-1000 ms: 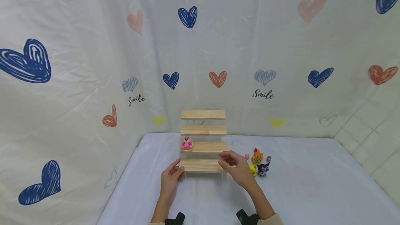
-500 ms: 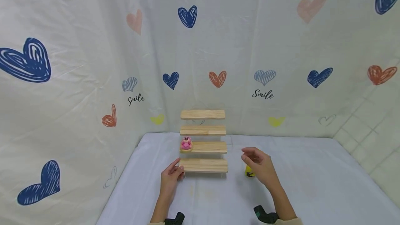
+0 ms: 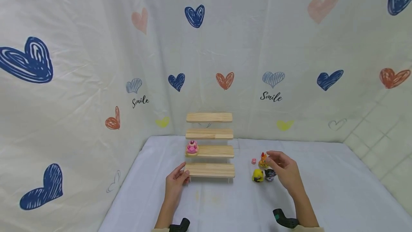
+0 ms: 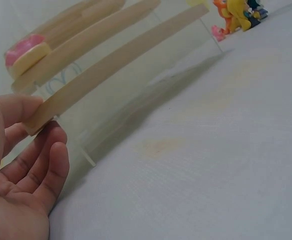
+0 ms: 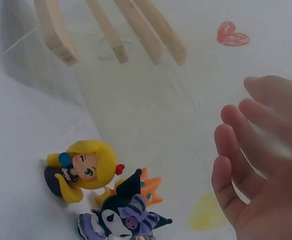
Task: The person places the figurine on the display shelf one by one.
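Note:
A tiered wooden display shelf (image 3: 210, 170) stands on the table, its boards joined by clear supports. My left hand (image 3: 175, 185) pinches the left end of the lowest board, with fingertips beneath the wood (image 4: 33, 122). A pink figurine (image 3: 192, 148) sits at the left end of the second board from the bottom. My right hand (image 3: 286, 171), fingers loosely bent and holding nothing, hovers beside a group of small figurines. These include a yellow-haired one (image 5: 93, 165), a black-and-purple one with pointed ears (image 5: 120, 217) and an orange one (image 3: 263, 160), partly covered by the fingertips.
A small pink piece (image 3: 253, 161) lies at the left of the figurine group. A white cloth covers the table (image 3: 334, 189). Behind the shelf hangs a white curtain (image 3: 244, 49) printed with hearts.
My right hand has moved right, away from the shelf's right end and across to the figurines. My left hand stays at the lowest board.

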`<state>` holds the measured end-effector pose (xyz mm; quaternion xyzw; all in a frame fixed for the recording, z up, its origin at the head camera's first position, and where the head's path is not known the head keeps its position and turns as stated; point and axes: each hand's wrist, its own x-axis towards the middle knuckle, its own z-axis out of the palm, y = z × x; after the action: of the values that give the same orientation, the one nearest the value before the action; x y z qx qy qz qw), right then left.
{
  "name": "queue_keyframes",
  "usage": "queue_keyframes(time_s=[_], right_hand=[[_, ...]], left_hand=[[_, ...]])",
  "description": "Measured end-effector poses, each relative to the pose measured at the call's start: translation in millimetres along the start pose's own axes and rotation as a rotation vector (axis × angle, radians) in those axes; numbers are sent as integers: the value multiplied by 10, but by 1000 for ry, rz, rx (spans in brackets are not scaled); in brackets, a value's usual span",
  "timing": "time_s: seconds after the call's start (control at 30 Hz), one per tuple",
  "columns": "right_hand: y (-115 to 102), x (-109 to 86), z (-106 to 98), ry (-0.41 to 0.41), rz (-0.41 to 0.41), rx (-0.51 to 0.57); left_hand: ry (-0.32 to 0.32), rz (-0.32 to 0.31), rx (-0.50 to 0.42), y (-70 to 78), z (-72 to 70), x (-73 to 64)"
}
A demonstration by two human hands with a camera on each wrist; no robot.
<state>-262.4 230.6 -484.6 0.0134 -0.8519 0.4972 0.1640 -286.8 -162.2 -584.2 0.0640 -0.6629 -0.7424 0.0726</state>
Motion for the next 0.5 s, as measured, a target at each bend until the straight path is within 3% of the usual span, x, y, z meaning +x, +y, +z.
queue_keyframes(time_s=[0.5], right_hand=[[195,16,-137,24,21,-90]], left_hand=[[2,-8,11,11,-2,-9]])
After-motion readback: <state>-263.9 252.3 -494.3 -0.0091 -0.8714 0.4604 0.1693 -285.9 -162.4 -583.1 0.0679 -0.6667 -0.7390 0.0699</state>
